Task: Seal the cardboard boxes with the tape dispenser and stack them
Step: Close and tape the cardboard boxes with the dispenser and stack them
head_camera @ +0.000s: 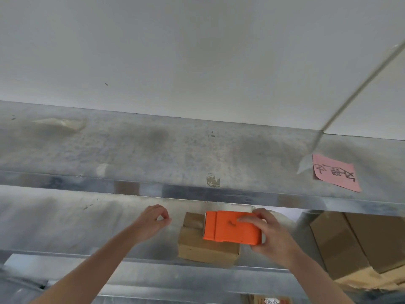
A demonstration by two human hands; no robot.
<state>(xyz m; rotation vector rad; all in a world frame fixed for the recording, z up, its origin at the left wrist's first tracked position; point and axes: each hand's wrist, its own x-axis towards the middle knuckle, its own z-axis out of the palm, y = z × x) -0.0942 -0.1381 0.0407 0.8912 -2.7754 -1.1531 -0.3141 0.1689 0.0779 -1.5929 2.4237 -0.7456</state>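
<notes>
R grip (269,233) holds orange tape dispenser (232,227) on cardboard box (206,249); L grip (153,220) curled, empty.

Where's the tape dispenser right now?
Head view, lower centre-right: the right hand grips the orange tape dispenser over the top of the small cardboard box on the metal shelf, with the left hand apart to its left.

The small box (206,249) sits on the shelf (65,227). The tape dispenser (232,227) lies on it, the left hand (151,222) to its left, larger boxes (341,244) well to its right.
</notes>
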